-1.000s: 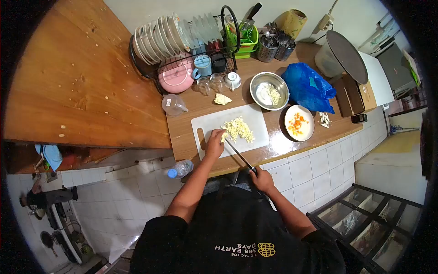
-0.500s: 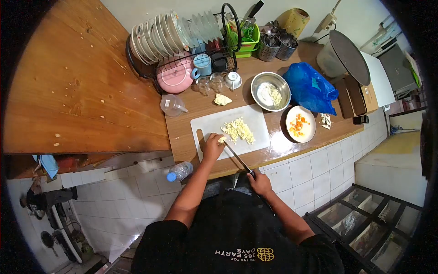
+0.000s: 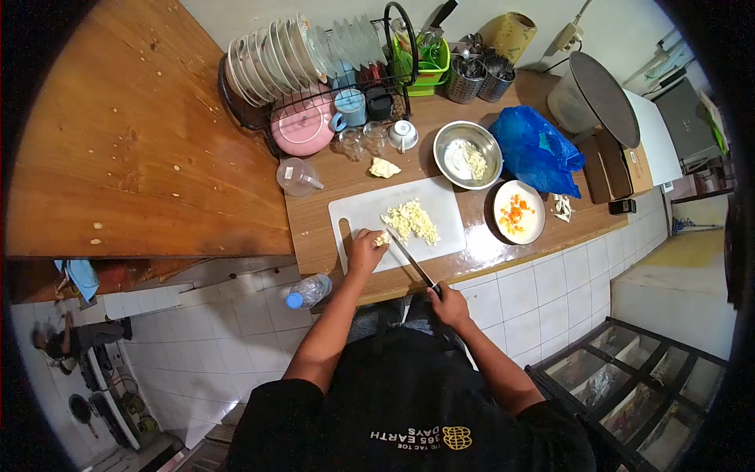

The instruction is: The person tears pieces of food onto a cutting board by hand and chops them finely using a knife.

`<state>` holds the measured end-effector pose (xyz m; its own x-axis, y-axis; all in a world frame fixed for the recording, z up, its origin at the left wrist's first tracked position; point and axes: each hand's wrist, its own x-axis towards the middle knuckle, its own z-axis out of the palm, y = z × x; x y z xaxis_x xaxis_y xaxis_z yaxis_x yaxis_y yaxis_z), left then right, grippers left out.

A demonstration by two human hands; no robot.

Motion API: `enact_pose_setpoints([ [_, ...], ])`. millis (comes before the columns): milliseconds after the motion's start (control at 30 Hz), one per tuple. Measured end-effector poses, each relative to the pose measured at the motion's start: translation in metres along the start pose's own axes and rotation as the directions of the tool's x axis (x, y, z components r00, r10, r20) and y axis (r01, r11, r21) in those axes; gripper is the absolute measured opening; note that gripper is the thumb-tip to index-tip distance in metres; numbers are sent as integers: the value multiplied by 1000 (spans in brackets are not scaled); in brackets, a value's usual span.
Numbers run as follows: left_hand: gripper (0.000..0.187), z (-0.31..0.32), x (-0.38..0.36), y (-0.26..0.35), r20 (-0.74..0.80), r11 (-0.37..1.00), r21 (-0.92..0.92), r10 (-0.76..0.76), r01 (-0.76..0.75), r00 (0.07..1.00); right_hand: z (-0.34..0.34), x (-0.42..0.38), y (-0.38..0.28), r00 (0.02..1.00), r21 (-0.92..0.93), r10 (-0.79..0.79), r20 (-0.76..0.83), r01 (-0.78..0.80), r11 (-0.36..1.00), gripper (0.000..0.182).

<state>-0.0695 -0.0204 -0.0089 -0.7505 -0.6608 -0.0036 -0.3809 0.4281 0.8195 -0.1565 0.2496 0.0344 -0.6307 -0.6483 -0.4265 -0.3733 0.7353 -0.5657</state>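
On the white cutting board (image 3: 358, 211), my left hand (image 3: 366, 253) closes its fingers on a pale yellow vegetable piece (image 3: 381, 239) near the front left. My right hand (image 3: 451, 305) grips the black handle of a kitchen knife (image 3: 412, 261), whose tip points away from me, close beside the piece. A heap of chopped pale vegetable (image 3: 412, 221) lies on the board just beyond the blade. Behind the board, a larger pale vegetable chunk (image 3: 384, 167) rests on the wooden counter.
A steel bowl (image 3: 445, 175) holds more pale bits; a plate (image 3: 537, 228) holds orange pieces. Around them stand a blue plastic bag (image 3: 535, 149), dish rack (image 3: 401, 82), glasses, a clear funnel-like cup (image 3: 296, 178) and a water bottle (image 3: 316, 289). Another person (image 3: 75, 338) is far left.
The knife and my right hand have moved slightly forward, away from my body. My left hand stays at nearly the same spot with the vegetable piece.
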Motion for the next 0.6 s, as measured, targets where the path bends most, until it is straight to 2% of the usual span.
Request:
enact_pose_setpoints([
  [133,40,-3,0,4,30,998,-57,19,-18,999,-4,-3,-1,1000,11,25,20,-25,1000,43],
  [367,44,2,0,-17,51,999,-3,37,-37,998,-2,-7,-1,999,-3,26,19,-25,1000,43],
  [600,36,-4,-7,-8,-15,1000,29,-11,12,1000,1,-5,-1,1000,13,3,16,-3,1000,42],
])
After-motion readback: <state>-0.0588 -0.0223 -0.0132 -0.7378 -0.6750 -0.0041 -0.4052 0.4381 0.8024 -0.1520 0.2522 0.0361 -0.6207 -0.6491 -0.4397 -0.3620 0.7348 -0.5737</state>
